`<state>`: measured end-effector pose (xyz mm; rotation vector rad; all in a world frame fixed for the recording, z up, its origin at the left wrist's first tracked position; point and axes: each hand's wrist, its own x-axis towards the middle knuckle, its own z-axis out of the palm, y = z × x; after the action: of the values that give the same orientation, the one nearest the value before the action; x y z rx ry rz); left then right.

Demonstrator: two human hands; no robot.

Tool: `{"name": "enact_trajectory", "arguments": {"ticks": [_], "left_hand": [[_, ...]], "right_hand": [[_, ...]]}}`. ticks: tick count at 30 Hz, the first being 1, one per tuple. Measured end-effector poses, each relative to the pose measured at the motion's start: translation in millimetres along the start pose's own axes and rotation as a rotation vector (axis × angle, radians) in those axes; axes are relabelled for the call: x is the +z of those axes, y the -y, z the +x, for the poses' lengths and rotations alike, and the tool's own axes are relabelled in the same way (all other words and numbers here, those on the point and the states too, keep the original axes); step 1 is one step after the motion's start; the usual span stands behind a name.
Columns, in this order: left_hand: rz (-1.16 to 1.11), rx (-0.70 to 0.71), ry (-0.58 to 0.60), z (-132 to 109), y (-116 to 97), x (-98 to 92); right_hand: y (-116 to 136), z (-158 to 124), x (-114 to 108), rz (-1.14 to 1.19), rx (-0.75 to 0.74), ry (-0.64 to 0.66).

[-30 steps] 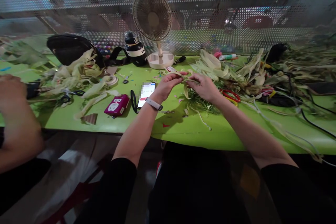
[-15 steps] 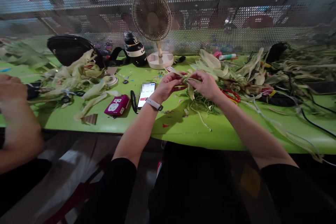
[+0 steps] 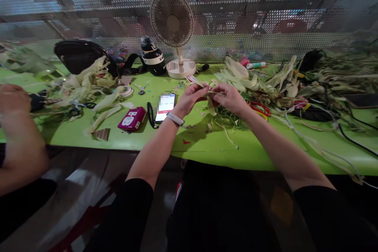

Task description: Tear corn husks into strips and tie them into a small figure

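My left hand and my right hand meet above the green table, fingertips almost touching. Both pinch a pale green corn husk strip, whose lower end hangs between them; the fingers hide its middle. Beneath my right hand lies a tangle of thin green strands. A phone with a lit screen rests left of my left wrist, which wears a light watch band. Husks are heaped behind my right hand.
A fan and a dark bottle stand at the back. On the left are a purple box, scissors, husks, a black bag and another person's arm. Red-handled scissors, cables and leaves lie right.
My left hand has turned slightly and its wrist has shifted a little right. The fingertips have drawn closer together over the strip, whose hanging end has moved slightly left.
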<state>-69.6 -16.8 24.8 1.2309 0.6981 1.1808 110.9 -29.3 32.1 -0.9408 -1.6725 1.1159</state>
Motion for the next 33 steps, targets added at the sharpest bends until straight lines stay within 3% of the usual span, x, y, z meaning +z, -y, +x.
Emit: {"name": "enact_trajectory", "arguments": {"ticks": [7,9,13,17,20,24,28,33], "left_hand": [[-0.018,-0.014,-0.019,3,3,-4.0],[-0.039,-0.059,-0.024,4,2,-6.7],[-0.086,-0.143,-0.041,6,1,-11.5],[-0.122,-0.152,-0.040,6,3,-13.0],[-0.063,-0.147,-0.020,5,4,-12.3],[0.062,-0.099,-0.009,4,4,-9.0],[0.153,-0.021,0.039,3,2,-5.2],[0.230,-0.007,0.096,1,-1,-2.4]], "right_hand": [[-4,1,-1,0.076,0.089,0.032],[-6,2,-6,-0.069,-0.006,0.004],[-5,0,-14,-0.655,-0.384,-0.091],[-4,-5,-13,-1.051,-0.650,0.026],[-10,-6,-9,-1.135,-0.702,0.056],[-15,-5,-6,-1.027,-0.667,0.009],[-9,-5,-2,-0.712,-0.583,-0.172],[-2,-1,2,-0.321,-0.321,-0.295]]}}
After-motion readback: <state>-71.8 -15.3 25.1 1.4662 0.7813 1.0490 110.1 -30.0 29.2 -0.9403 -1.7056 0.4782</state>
